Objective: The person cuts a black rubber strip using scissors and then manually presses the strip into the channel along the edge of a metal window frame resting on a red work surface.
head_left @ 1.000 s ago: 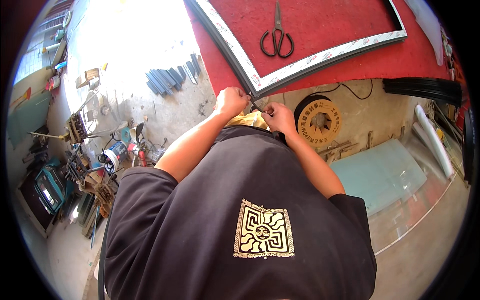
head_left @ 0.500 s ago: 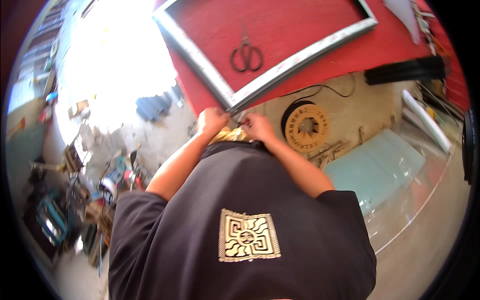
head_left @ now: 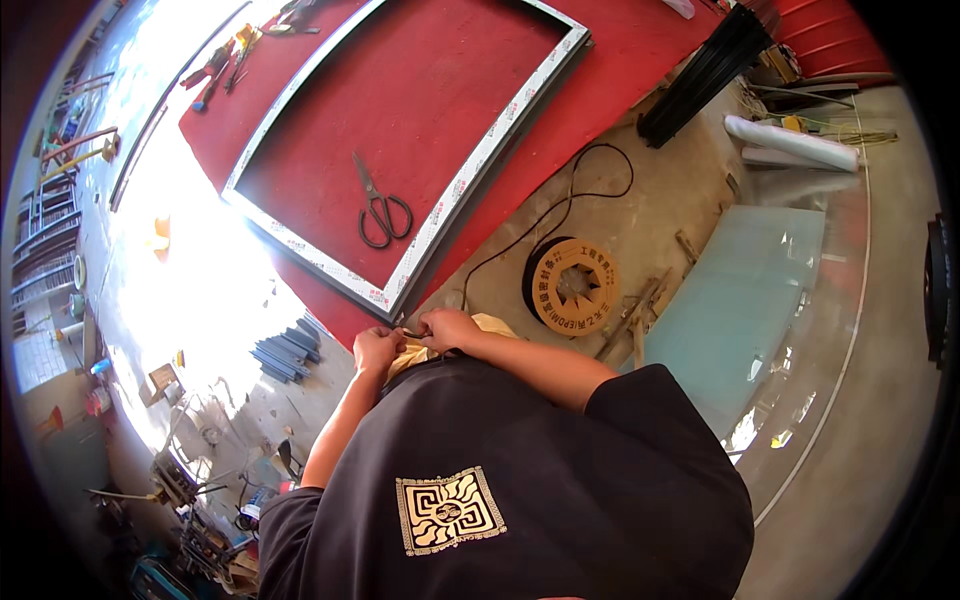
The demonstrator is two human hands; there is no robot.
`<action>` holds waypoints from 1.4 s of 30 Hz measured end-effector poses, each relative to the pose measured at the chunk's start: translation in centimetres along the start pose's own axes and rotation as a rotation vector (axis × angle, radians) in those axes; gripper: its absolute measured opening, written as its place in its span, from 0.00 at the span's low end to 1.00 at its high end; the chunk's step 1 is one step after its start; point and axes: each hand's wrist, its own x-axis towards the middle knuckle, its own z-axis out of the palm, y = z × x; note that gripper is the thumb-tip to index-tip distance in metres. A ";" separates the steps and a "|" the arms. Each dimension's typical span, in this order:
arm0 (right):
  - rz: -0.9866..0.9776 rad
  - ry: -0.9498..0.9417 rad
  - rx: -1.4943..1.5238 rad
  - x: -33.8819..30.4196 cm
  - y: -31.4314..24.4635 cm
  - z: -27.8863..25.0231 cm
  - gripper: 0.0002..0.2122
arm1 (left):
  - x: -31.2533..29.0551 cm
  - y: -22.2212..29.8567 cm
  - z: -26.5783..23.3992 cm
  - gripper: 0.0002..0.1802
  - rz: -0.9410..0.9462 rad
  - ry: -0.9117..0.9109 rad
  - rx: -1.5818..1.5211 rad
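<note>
A rectangular window frame (head_left: 470, 168), dark at its sides with printed white film on its face, lies on a red-covered table (head_left: 390, 95). Just below its near corner, close to my body, my two hands meet. My left hand (head_left: 378, 350) is closed, with thumb and fingers pinching a short dark strip (head_left: 412, 335). From the other side my right hand (head_left: 450, 330) closes on the same strip, its fingertips partly hidden. Black-handled scissors (head_left: 384, 215) rest on the red surface inside the frame, blades pointing away. Yellowish cloth (head_left: 493, 325) shows behind my right wrist.
A cardboard-sided reel (head_left: 575, 288) stands on the floor right of the table, beside a looping black cord (head_left: 570, 195). Farther right are a glass sheet (head_left: 745, 310), dark profiles (head_left: 705, 75) and a white roll (head_left: 790, 143). Grey profile pieces (head_left: 287, 352) lie left; hand tools (head_left: 222, 68) sit far left.
My view has turned, so the frame, table and reel appear swung round and lower left. Both hands stay by the frame's near corner, now closer together, still pinching the dark strip.
</note>
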 end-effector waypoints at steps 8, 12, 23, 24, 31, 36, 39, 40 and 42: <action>-0.049 -0.114 -0.073 -0.3 0.1 -1.6 0.19 | -0.5 0.4 -0.1 0.13 0.008 0.005 -0.023; -0.109 -0.055 -0.013 -0.6 0.3 -3.2 0.19 | 0.0 0.0 -0.2 0.14 0.032 0.048 0.108; -0.255 0.488 -0.248 1.4 -3.9 -17.6 0.23 | -0.2 0.6 -0.6 0.16 0.100 0.026 0.260; -0.225 0.449 -0.306 2.1 -4.0 -18.6 0.28 | -0.1 0.5 -0.8 0.16 0.102 0.002 0.246; -0.186 0.261 -0.681 5.6 -2.8 -22.6 0.40 | -0.8 2.3 -2.3 0.21 0.077 -0.145 0.297; -0.162 0.085 -0.791 8.2 -3.4 -23.9 0.43 | 1.2 0.3 -2.6 0.25 0.132 -0.206 0.315; -0.172 0.055 -0.831 8.6 -3.3 -24.2 0.43 | 1.1 0.5 -2.3 0.24 0.167 -0.177 0.328; -0.189 0.060 -0.856 9.0 -3.2 -24.5 0.42 | 1.1 0.7 -2.2 0.24 0.166 -0.177 0.324; -0.209 0.046 -0.871 9.2 -2.8 -24.5 0.42 | 0.5 1.0 -1.8 0.23 0.214 -0.100 0.378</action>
